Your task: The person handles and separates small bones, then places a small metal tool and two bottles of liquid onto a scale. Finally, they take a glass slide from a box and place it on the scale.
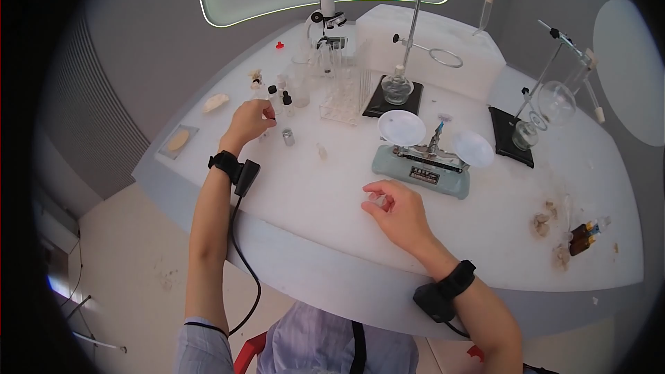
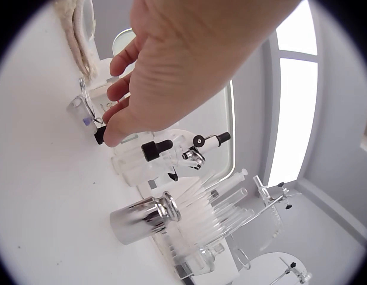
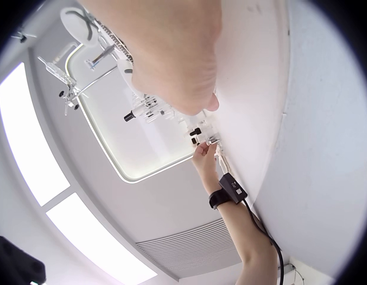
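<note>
At the left of the table, my left hand (image 1: 249, 125) reaches down with thumb and fingertips at the black cap (image 2: 100, 135) of a small clear bottle (image 2: 82, 111). The palm hides part of this grip in the left wrist view. Just right of that hand stands a shiny metal weight (image 1: 288, 137) with a knobbed top. My right hand (image 1: 400, 215), near the front of the balance scale (image 1: 421, 172), holds a small clear piece (image 1: 377, 200) between thumb and curled fingers. Its exact kind I cannot tell. A small clear vial (image 1: 321, 151) stands between the hands.
Dropper bottles (image 1: 287, 99) with black tops stand behind the left hand. Farther back are a test tube rack (image 1: 338, 112), a microscope (image 1: 327, 7) and a ring stand (image 1: 414, 21) with a flask (image 1: 397, 88). Brown bottles (image 1: 583, 239) lie at the right.
</note>
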`<act>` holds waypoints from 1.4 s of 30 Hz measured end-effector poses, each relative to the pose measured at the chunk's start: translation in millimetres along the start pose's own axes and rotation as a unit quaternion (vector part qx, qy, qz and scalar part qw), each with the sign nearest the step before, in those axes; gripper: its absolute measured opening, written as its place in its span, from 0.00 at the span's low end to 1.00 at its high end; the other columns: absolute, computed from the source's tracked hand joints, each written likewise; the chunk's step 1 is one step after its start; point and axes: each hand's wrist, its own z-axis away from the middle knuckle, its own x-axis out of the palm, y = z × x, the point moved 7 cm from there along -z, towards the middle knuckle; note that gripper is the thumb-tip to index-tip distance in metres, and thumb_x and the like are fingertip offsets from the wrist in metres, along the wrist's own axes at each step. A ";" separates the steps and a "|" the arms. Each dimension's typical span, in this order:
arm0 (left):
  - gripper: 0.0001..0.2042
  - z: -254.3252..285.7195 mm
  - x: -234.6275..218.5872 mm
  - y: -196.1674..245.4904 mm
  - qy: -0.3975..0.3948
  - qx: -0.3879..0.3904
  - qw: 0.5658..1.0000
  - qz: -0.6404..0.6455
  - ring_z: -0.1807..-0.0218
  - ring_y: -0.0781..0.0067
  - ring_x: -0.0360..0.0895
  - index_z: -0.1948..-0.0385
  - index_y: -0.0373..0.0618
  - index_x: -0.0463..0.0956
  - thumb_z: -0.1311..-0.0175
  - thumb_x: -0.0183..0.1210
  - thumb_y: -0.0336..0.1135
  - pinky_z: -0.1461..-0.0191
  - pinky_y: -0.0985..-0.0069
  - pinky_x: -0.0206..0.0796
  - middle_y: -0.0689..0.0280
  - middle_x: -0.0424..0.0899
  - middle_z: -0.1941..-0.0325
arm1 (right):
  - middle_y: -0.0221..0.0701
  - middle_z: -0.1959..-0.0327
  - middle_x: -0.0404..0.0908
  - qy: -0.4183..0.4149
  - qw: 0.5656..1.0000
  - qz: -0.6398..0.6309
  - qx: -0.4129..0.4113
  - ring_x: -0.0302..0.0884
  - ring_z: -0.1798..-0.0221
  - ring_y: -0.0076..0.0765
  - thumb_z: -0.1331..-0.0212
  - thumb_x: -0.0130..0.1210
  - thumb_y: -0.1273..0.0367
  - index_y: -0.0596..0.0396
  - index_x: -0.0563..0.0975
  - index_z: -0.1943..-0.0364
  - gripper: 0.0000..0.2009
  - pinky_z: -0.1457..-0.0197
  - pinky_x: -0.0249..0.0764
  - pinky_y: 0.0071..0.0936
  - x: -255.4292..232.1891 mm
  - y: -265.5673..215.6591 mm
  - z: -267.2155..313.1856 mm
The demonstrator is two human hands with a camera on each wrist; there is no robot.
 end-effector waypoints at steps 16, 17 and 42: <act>0.08 14.2 -5.0 48.7 -0.057 0.074 0.984 0.150 0.66 0.73 0.81 0.63 0.36 0.84 0.44 0.62 0.24 0.58 0.76 0.73 0.61 0.86 0.67 | 0.32 0.68 0.80 0.002 1.000 -0.001 -0.001 0.73 0.76 0.28 0.50 0.65 0.73 0.56 0.81 0.58 0.13 0.68 0.71 0.26 1.3 4.0 -0.6; 0.08 13.5 -2.3 44.1 -0.057 0.074 0.984 0.150 0.66 0.73 0.81 0.63 0.36 0.84 0.44 0.62 0.24 0.58 0.76 0.73 0.61 0.86 0.67 | 0.32 0.68 0.80 0.002 1.000 -0.001 -0.001 0.73 0.76 0.28 0.50 0.65 0.73 0.56 0.81 0.58 0.13 0.68 0.71 0.26 0.8 3.2 -0.9; 0.12 25.5 -16.1 68.1 -0.089 0.058 0.988 0.112 0.66 0.72 0.78 0.61 0.39 0.81 0.50 0.67 0.24 0.58 0.74 0.71 0.64 0.83 0.69 | 0.32 0.68 0.80 -0.002 1.000 0.001 0.001 0.74 0.76 0.28 0.49 0.65 0.72 0.55 0.81 0.58 0.13 0.67 0.72 0.26 1.1 2.3 -0.8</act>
